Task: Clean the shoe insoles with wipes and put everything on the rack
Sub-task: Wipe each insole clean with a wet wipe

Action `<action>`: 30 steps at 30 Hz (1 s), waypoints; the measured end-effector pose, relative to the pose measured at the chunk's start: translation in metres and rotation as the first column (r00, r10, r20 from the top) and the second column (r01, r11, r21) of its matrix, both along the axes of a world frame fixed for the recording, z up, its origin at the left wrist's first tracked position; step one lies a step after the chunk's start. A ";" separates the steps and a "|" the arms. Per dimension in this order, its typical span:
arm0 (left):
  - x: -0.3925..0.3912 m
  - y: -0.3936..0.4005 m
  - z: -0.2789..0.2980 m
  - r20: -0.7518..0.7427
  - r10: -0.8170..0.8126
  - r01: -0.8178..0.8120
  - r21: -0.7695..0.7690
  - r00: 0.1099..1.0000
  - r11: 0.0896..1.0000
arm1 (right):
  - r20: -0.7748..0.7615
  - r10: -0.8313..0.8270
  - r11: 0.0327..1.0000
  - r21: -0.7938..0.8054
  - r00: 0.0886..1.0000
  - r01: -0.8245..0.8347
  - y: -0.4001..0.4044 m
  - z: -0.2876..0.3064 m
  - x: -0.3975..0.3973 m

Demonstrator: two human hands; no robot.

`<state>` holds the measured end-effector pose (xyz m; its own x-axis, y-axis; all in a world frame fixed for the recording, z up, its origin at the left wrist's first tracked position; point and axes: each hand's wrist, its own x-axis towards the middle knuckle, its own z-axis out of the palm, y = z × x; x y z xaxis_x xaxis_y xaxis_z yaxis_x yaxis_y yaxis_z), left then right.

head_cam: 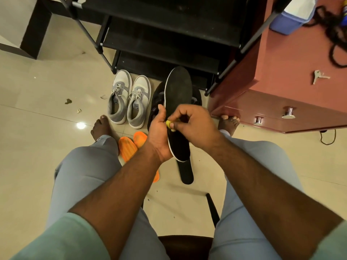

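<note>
My left hand (159, 132) grips a long black insole (178, 94) with a white edge, held upright over the floor. My right hand (191, 122) pinches a small yellow scrap (170, 124) against the insole's middle. A second black insole (185, 171) lies on the floor below. Two orange insoles (131, 145) lie by my left knee. A pair of grey and white sneakers (129, 98) stands in front of the black shoe rack (161, 44). A black shoe (156, 98) sits partly hidden behind the held insole.
A reddish dresser (281, 87) with metal knobs stands at the right, with keys (319, 76), a blue box (289, 21) and a dark cord on top. My bare feet (100, 126) rest on the tiled floor. Small bits of debris (68, 101) lie at the left. I sit on a dark chair (185, 246).
</note>
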<state>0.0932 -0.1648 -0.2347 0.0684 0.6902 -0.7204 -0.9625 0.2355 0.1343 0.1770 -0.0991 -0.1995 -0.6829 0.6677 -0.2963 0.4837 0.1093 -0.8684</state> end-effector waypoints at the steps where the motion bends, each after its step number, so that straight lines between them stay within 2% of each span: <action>1: -0.002 0.000 -0.001 0.003 0.015 -0.015 0.000 1.000 1.000 | 0.003 0.017 1.000 -0.020 1.000 -0.017 0.001 0.000 -0.001; 4: -0.015 -0.001 -0.005 -0.028 0.053 -0.054 -0.031 0.998 0.998 | 0.022 0.200 0.975 -0.102 0.979 -0.197 -0.007 0.005 0.008; 6: -0.018 -0.002 -0.007 -0.051 0.038 -0.041 -0.047 0.998 0.998 | 0.043 0.274 0.959 -0.089 0.961 -0.270 -0.014 0.009 0.017; 8: -0.012 -0.001 -0.004 -0.046 0.029 -0.031 -0.051 0.999 0.998 | 0.030 0.241 0.970 -0.013 0.970 -0.241 -0.014 0.007 0.017; 11: 0.000 -0.002 -0.003 -0.016 0.030 -0.030 -0.029 0.999 0.999 | 0.016 0.107 0.984 0.144 0.994 -0.108 0.001 -0.004 0.002; 13: -0.001 -0.003 -0.002 -0.025 0.038 -0.039 -0.023 0.999 0.999 | 0.018 0.054 0.990 0.129 0.998 -0.055 0.006 -0.008 -0.004; 17: -0.016 -0.002 -0.003 -0.053 0.075 -0.077 -0.033 0.996 0.996 | -0.012 0.241 0.970 0.033 0.970 -0.240 -0.014 0.004 0.012; 19: -0.017 0.000 -0.004 -0.068 0.063 -0.064 -0.022 0.996 0.998 | -0.036 0.272 0.962 0.026 0.962 -0.271 -0.019 0.006 0.021; 21: -0.013 0.002 -0.001 -0.092 0.041 -0.041 0.007 0.995 0.999 | -0.032 0.206 0.975 0.088 0.978 -0.203 -0.009 0.001 0.020; 25: -0.014 0.000 0.001 -0.088 0.058 -0.052 0.070 0.994 0.996 | 0.126 0.142 0.937 0.304 0.982 -0.175 0.011 -0.007 0.009; 30: -0.020 -0.001 -0.010 -0.147 0.131 -0.124 0.055 0.981 0.991 | 0.077 0.206 0.965 0.151 0.975 -0.216 -0.012 0.000 0.025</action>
